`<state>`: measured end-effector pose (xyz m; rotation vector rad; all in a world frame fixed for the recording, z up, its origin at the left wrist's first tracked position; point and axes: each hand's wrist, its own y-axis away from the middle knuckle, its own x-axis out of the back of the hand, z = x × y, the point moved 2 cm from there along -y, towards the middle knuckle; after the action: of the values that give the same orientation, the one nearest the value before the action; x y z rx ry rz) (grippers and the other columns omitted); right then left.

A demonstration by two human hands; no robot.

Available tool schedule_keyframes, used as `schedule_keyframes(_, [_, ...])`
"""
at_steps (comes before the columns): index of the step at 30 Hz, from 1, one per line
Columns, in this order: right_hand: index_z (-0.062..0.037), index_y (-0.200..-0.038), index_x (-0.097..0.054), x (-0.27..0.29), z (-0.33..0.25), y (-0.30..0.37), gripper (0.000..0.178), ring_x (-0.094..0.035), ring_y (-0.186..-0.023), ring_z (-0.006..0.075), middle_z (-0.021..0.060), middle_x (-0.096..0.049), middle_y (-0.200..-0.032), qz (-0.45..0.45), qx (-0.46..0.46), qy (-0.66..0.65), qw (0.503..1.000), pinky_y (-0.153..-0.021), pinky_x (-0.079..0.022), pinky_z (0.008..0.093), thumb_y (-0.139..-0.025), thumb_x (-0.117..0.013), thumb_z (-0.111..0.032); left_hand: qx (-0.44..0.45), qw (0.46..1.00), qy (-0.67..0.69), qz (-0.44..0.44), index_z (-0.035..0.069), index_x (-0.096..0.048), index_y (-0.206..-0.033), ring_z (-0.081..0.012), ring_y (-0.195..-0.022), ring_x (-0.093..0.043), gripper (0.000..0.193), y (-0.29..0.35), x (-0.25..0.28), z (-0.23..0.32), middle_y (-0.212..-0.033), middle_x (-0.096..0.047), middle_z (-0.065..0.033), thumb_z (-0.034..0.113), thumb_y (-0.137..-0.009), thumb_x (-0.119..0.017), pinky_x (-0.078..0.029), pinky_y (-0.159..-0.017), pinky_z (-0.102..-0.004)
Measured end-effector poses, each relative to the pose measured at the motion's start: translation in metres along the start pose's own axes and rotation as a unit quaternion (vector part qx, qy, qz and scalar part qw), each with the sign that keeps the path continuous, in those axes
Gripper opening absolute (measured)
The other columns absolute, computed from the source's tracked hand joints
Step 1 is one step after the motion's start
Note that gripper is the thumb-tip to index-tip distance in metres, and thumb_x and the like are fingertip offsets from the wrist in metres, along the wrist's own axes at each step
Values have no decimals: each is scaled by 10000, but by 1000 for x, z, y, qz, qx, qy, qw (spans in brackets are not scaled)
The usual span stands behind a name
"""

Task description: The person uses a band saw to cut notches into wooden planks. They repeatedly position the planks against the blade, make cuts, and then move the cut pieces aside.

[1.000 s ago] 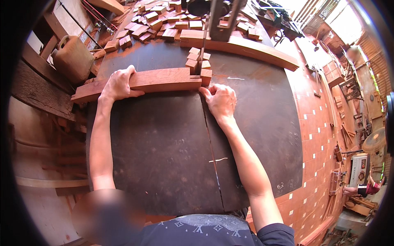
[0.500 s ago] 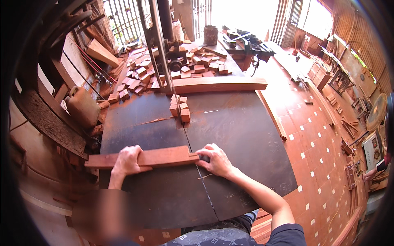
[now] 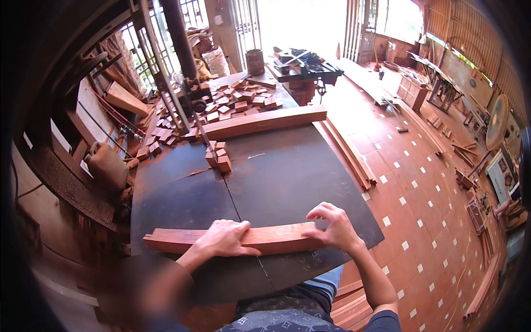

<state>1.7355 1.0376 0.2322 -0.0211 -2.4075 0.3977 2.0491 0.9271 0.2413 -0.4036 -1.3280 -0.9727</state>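
Observation:
A long reddish wooden beam [image 3: 279, 237], slightly curved in this view, lies crosswise on the dark saw table [image 3: 276, 193] near its front edge. My left hand [image 3: 224, 238] is closed over the middle of the beam, thumb along the near side. At the beam's right end is my right hand [image 3: 336, 228], fingers apart and curved, the thumb at the end face. Beyond the beam, the upright band saw blade [image 3: 200, 124] meets the table beside a small stack of cut wooden blocks [image 3: 219, 156].
A thick timber [image 3: 265, 123] lies across the table behind the blade. Many loose blocks [image 3: 243, 102] are heaped beyond it. A plastic jug [image 3: 109, 163] stands at left by the saw frame. Long timbers [image 3: 348, 155] extend beside the table's right edge. Another person's hand [image 3: 502, 209] shows far right.
The beam has shifted right and nearer to me. My left hand now grips around its middle. My right hand has moved right, its fingers spreading. The whole view has turned somewhat.

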Motion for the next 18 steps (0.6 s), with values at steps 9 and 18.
schedule_keyframes(9, [-73,-1345,-691,33,-22,159,582,-694,-1121,309,115,-710,-1180,37,-104,376,920,-982,-545,473,-816,-844,-262,-193,969,18,-152,-15,-757,-1078,-494,-933,-755,747,-111,16,183,-926,-763,-300,701,-869,-767,-596,-907,-540])
schedule_keyframes(18, [5,-1271,-699,-56,-12,347,742,-781,-1034,405,231,-795,-1121,394,-423,151,802,-873,-641,496,-775,-940,-491,-599,793,-16,109,70,-761,-1238,-342,-1230,-678,636,-140,-31,338,-1296,-738,-115,250,-669,-981,-515,-1057,-488])
